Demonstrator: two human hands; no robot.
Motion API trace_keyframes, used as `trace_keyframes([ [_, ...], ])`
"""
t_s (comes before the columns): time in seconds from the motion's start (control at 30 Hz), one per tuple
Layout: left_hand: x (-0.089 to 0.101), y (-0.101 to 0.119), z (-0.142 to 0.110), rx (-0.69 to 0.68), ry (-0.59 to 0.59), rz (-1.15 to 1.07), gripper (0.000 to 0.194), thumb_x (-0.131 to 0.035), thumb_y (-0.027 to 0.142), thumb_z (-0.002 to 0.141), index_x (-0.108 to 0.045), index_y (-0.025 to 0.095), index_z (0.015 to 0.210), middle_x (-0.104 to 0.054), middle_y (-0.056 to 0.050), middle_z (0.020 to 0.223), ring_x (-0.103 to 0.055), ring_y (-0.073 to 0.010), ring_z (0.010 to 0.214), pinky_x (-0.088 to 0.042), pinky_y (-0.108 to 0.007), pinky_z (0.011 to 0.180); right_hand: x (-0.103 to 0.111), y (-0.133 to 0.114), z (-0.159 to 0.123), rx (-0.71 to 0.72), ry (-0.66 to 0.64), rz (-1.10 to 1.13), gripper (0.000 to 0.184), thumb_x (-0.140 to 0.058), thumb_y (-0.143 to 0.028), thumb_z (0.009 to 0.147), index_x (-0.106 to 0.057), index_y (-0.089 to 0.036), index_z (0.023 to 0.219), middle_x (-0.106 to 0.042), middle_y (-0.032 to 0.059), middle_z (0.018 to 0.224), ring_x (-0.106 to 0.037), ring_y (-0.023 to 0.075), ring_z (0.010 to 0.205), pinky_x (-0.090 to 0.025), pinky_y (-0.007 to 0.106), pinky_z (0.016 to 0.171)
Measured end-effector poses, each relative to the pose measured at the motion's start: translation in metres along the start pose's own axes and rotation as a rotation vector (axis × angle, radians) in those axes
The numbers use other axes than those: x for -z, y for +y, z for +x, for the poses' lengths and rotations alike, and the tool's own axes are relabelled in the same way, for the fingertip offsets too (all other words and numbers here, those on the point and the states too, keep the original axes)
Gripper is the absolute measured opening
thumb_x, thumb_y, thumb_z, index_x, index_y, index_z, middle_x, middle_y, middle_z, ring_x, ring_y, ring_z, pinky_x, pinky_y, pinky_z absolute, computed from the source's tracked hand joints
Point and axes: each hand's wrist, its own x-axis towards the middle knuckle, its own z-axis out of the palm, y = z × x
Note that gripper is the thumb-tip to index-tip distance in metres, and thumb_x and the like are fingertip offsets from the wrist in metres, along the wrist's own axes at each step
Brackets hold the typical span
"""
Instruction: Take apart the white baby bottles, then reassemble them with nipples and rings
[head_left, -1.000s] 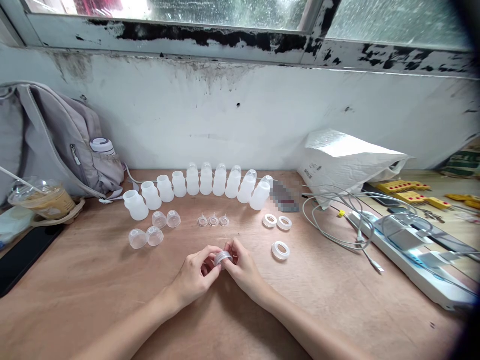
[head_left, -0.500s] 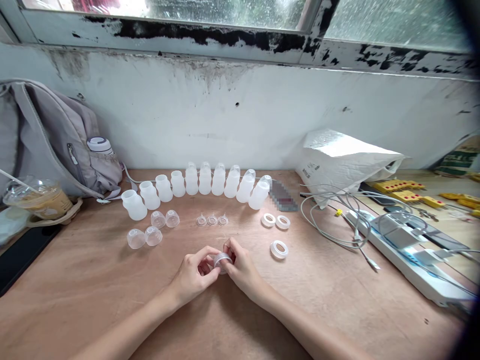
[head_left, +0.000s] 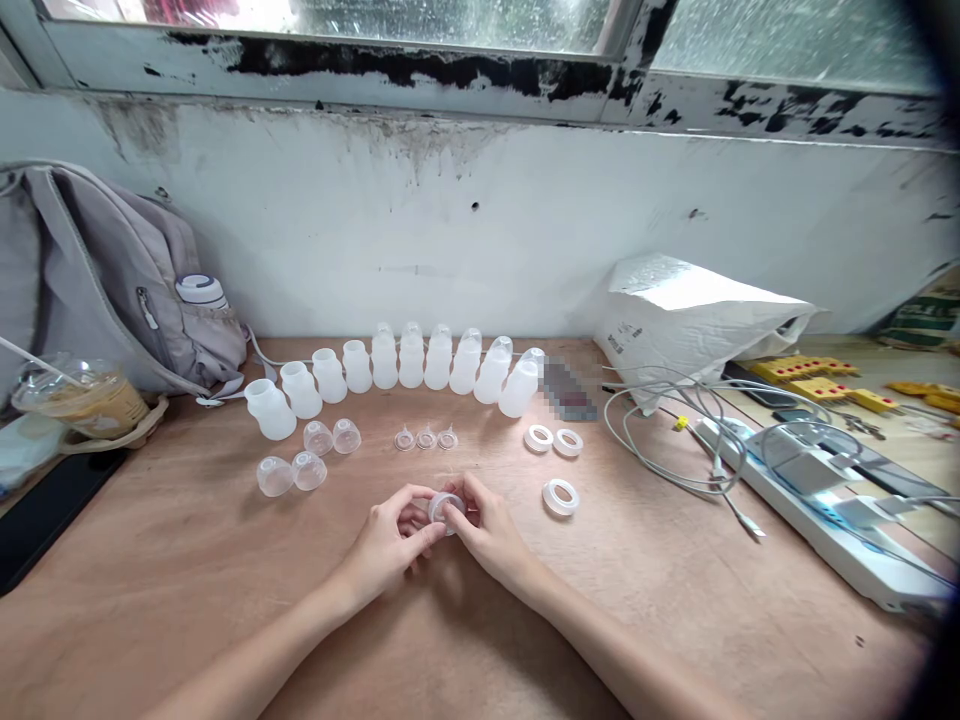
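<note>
Between both hands is a translucent baby bottle collar ring (head_left: 437,507), its open side tilted up toward me. My left hand (head_left: 386,540) grips its left side with thumb and fingers. My right hand (head_left: 491,530) holds the right side, the thumb pressed into the opening. Whether a nipple sits inside is hard to make out. Beyond the hands, three clear silicone nipples (head_left: 426,438) stand in a row. Loose white collar rings (head_left: 561,497) lie to the right, and clear dome caps (head_left: 309,471) to the left.
Frosted baby bottles (head_left: 357,367) form an arc at the back, some capped. A backpack (head_left: 112,270), drink cup (head_left: 90,400) and phone (head_left: 56,520) are at left. Cables (head_left: 660,470), a power strip (head_left: 825,530) and a white bag (head_left: 697,310) occupy the right.
The collar ring has tipped so that more of its opening faces me. My right fingers have lowered around its far side, and the thumb now presses inside it.
</note>
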Motion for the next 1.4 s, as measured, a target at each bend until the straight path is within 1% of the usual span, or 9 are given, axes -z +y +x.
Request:
trace_keyframes([
  [0.27,0.002,-0.005,0.002,-0.003,-0.017,-0.039,0.033,-0.058,0.035,0.076,-0.053,0.016,0.103,-0.06,-0.002,0.072,-0.057,-0.0111,0.054,-0.043,-0.018,0.042,0.001,0.001,0.001,-0.003,0.006,0.013,0.011,-0.049,-0.027,0.08,-0.05,-0.018,0.073,-0.05,-0.003,0.06,-0.043,0.0104,0.052,-0.035,0.022,0.049],
  [0.4,0.004,0.001,0.001,-0.016,0.009,-0.079,0.026,-0.051,0.031,0.079,-0.052,0.016,0.1,-0.059,-0.001,0.071,-0.056,-0.0099,0.053,-0.042,-0.018,0.043,0.006,-0.005,-0.002,0.033,-0.054,0.059,0.019,-0.045,-0.034,0.086,-0.054,-0.018,0.082,-0.054,-0.0016,0.066,-0.046,0.0107,0.055,-0.037,0.022,0.052],
  [0.53,0.007,0.005,0.003,0.032,0.019,-0.2,0.024,-0.048,0.031,0.079,-0.051,0.015,0.097,-0.058,0.0,0.073,-0.056,-0.0096,0.051,-0.043,-0.019,0.043,0.012,-0.009,-0.004,0.094,0.007,-0.064,0.02,-0.042,-0.032,0.088,-0.058,-0.019,0.09,-0.054,0.0009,0.074,-0.046,0.0118,0.059,-0.037,0.024,0.056],
  [0.7,0.01,0.005,0.004,0.062,-0.025,-0.272,0.023,-0.051,0.031,0.077,-0.052,0.016,0.095,-0.058,0.0,0.073,-0.057,-0.0098,0.052,-0.044,-0.02,0.045,0.01,-0.009,-0.004,0.188,-0.064,-0.147,0.02,-0.046,-0.031,0.086,-0.057,-0.018,0.076,-0.049,-0.0007,0.065,-0.043,0.0108,0.055,-0.035,0.023,0.052],
  [0.83,0.012,0.007,0.002,0.073,-0.065,-0.312,0.03,-0.038,0.04,0.083,-0.05,0.016,0.096,-0.059,-0.001,0.071,-0.058,-0.0119,0.052,-0.043,-0.021,0.044,0.005,-0.007,-0.005,0.179,-0.091,-0.12,0.022,-0.045,-0.033,0.087,-0.052,-0.018,0.072,-0.048,-0.0024,0.059,-0.041,0.0099,0.051,-0.032,0.021,0.048],
  [1.03,0.012,0.009,0.002,-0.009,-0.085,-0.108,0.029,-0.049,0.045,0.079,-0.048,0.017,0.083,-0.044,0.007,0.055,-0.041,-0.0053,0.038,-0.033,-0.016,0.036,0.004,-0.006,-0.007,0.21,-0.113,-0.147,0.023,-0.044,-0.031,0.088,-0.051,-0.018,0.071,-0.049,-0.0014,0.061,-0.043,0.0103,0.053,-0.033,0.022,0.049],
  [1.2,0.016,0.014,0.002,-0.034,-0.056,-0.021,0.026,-0.045,0.043,0.081,-0.047,0.017,0.082,-0.045,0.007,0.055,-0.037,-0.0053,0.038,-0.031,-0.017,0.037,0.006,-0.01,-0.006,0.196,-0.097,-0.131,0.023,-0.045,-0.031,0.088,-0.051,-0.018,0.07,-0.047,-0.0022,0.06,-0.041,0.0099,0.053,-0.033,0.021,0.049],
  [1.3,0.016,0.022,-0.001,-0.099,-0.034,0.179,0.024,-0.046,0.042,0.082,-0.05,0.018,0.085,-0.05,0.005,0.061,-0.045,-0.0084,0.047,-0.036,-0.019,0.044,0.009,-0.009,-0.005,0.19,-0.079,-0.105,0.022,-0.045,-0.032,0.087,-0.05,-0.018,0.071,-0.045,-0.0028,0.059,-0.04,0.0098,0.052,-0.032,0.021,0.049],
  [1.4,0.019,0.036,0.003,-0.305,0.041,0.512,0.021,-0.049,0.038,0.082,-0.055,0.02,0.091,-0.059,-0.001,0.083,-0.055,-0.0146,0.071,-0.044,-0.025,0.063,0.015,-0.003,-0.003,0.18,-0.03,-0.089,0.023,-0.046,-0.034,0.086,-0.051,-0.018,0.07,-0.046,-0.0027,0.059,-0.04,0.0102,0.052,-0.032,0.022,0.049],
])
